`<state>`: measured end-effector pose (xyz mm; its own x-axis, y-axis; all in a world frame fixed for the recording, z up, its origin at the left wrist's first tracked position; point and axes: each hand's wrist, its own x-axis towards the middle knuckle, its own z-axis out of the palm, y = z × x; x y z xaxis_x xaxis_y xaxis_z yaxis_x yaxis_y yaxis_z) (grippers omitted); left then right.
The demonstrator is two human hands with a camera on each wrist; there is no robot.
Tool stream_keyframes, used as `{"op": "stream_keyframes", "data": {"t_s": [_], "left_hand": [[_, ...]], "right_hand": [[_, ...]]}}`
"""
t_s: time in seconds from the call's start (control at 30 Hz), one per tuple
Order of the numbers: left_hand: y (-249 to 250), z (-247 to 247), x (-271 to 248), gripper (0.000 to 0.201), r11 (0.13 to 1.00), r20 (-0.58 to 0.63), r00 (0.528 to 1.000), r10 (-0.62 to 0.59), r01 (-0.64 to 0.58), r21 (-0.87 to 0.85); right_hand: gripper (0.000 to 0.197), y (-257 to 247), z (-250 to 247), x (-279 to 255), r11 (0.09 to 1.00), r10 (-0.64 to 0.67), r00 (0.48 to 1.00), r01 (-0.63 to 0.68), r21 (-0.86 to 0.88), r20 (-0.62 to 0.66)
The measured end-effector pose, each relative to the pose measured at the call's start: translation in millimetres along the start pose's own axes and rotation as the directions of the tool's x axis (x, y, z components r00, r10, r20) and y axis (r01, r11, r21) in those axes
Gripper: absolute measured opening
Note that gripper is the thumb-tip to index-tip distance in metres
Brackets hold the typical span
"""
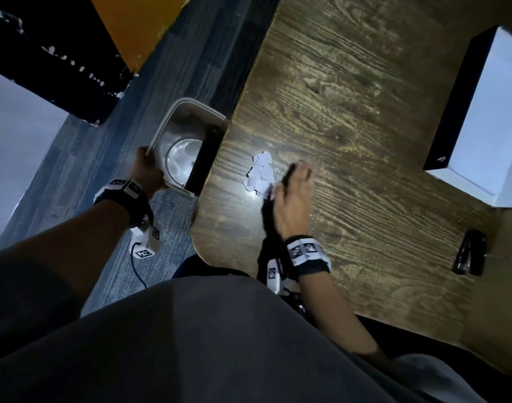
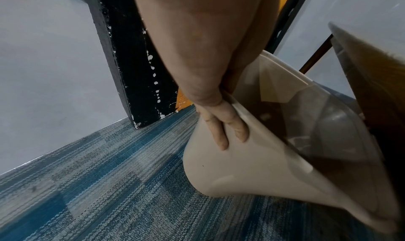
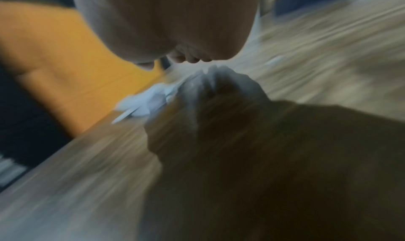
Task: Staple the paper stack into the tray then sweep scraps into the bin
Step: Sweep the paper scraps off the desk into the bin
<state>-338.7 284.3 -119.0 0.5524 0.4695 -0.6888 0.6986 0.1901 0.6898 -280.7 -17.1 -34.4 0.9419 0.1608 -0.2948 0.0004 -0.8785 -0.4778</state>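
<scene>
On the left, the left hand (image 1: 148,170) grips the near rim of the one bin (image 1: 173,117), fingers (image 2: 221,132) flat on its outer wall, thumb hidden inside, holding it tilted against the left edge of the table (image 1: 351,97). Just right of the bin, one small heap of white scraps (image 1: 259,173) lies on the table close to that edge, with what look like loose staples among them; the pieces are too many and too blurred to count. The right hand (image 1: 292,199) stands on edge touching the heap's right side, fingers straight and unclenched, grasping nothing. Far right, one tray (image 1: 449,112) holds the white stack (image 1: 493,117); one stapler (image 1: 470,255) lies near it. Stapling and traying look done. The sweep is under way, and the scraps still have to go over the edge.
</scene>
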Motion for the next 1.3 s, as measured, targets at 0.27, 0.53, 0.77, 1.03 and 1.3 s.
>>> {"op": "stream_keyframes", "data": {"t_s": [0.27,0.53,0.77,1.03,1.3], "left_hand": [[-8,-11,11,0.058,0.989,0.004,0.997,0.072,-0.072,0.130],[-13,-11,16,0.060,0.979,0.030,0.997,0.066,-0.070,0.189],[-21,-18,18,0.049,0.983,0.050,0.997,0.064,-0.072,0.171],[-18,-13,8,0.031,0.976,0.085,0.991,0.100,-0.114,0.188],[-12,-4,2,0.039,0.985,0.054,0.996,0.068,-0.075,0.153]], "right_hand": [[0.067,139,-79,10,0.840,0.504,0.843,-0.529,-0.121,-0.189],[0.080,43,1,-29,0.943,0.271,0.962,-0.272,-0.194,-0.029],[0.074,1,16,-37,0.995,-0.006,0.996,0.014,-0.099,0.089],[0.074,51,8,-69,0.891,0.424,0.901,-0.433,-0.133,-0.092],[0.064,-14,17,-54,0.995,0.047,0.985,-0.061,0.079,0.164]]}}
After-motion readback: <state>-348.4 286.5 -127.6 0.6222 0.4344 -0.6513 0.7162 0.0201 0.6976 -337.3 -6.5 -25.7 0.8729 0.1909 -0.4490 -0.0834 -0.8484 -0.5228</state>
